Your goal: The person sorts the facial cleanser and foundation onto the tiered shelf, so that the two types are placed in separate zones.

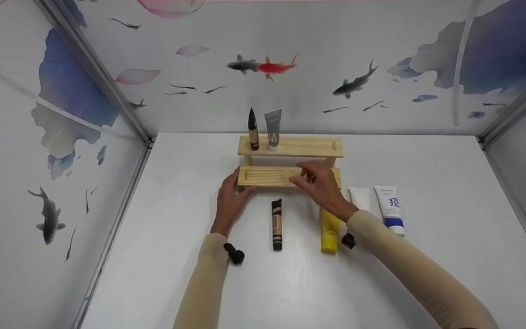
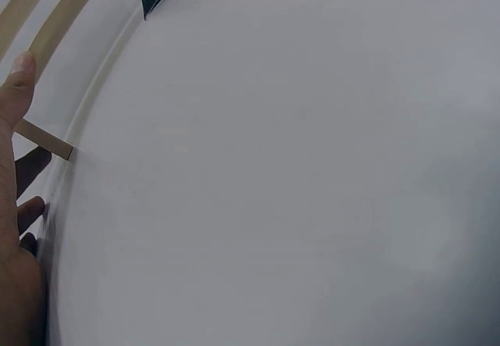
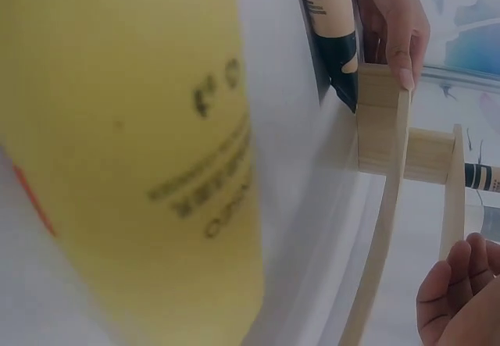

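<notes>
A two-tier wooden rack (image 1: 267, 176) stands near the back of the table. My left hand (image 1: 232, 201) grips the left end of its lower board, the thumb (image 3: 401, 71) lying against the front edge. Above the right part of that board is my right hand (image 1: 320, 185), its fingers loosely bent with nothing between them. On the upper board stand a beige-and-black tube (image 1: 254, 132) and a grey tube (image 1: 273, 128). Another beige-and-black tube (image 1: 277, 224) lies in front of the rack. A yellow tube (image 1: 330, 233) lies under my right forearm, partly hidden, and looms close in the right wrist view.
Two white tubes lie right of the rack: one with a blue band (image 1: 388, 205), the other (image 1: 360, 196) partly covered by my right arm. Printed panels (image 1: 313, 91) enclose the white table (image 1: 171, 183) at the back and sides.
</notes>
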### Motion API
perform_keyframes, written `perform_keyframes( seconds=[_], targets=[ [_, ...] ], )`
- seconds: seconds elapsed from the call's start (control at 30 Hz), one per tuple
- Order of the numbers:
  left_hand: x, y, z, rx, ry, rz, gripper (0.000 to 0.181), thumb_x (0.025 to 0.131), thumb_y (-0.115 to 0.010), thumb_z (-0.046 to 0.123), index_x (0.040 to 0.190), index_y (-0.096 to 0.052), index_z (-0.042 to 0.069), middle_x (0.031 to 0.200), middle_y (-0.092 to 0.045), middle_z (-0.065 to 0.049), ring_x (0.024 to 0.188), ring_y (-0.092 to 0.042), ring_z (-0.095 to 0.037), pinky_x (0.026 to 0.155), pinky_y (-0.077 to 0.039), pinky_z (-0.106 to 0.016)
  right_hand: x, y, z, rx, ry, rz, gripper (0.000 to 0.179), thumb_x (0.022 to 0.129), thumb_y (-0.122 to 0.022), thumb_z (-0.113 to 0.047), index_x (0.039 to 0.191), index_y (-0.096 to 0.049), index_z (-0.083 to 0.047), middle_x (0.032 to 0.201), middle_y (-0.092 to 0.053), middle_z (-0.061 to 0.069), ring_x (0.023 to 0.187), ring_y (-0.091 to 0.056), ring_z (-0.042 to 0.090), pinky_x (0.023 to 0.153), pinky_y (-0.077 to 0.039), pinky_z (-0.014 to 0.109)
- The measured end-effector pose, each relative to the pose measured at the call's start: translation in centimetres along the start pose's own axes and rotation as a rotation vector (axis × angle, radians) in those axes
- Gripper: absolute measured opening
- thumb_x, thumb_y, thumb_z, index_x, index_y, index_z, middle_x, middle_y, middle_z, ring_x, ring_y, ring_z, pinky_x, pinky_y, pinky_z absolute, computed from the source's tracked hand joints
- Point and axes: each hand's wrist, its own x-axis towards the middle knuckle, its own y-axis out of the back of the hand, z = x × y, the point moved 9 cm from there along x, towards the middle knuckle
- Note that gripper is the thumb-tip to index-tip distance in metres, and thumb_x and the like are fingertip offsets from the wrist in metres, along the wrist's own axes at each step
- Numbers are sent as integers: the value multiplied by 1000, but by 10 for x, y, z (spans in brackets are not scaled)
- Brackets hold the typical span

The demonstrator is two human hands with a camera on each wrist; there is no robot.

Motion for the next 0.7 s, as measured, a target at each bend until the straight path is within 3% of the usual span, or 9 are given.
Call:
perform_keyframes(
  seconds=[0.23, 0.7],
  targets=[
    [-1, 0, -1, -7, 4, 4, 95, 96, -82, 58, 171, -42, 14, 164, -53, -14, 155, -47, -31, 130, -36, -49, -11, 2, 5, 2, -23, -11, 48, 102, -84, -27, 137, -73, 3, 103, -70, 9, 85, -61, 18, 73, -52, 28],
    [0, 0, 0, 21, 1, 8, 90, 99, -83, 48, 170, -42, 12, 165, -53, -14, 156, -46, -31, 131, -36, -47, -36, 0, 4, -35, -1, -70, 43, 101, -85, -26, 135, -75, -1, 104, -69, 9, 86, -61, 17, 73, -52, 28]
  ],
)
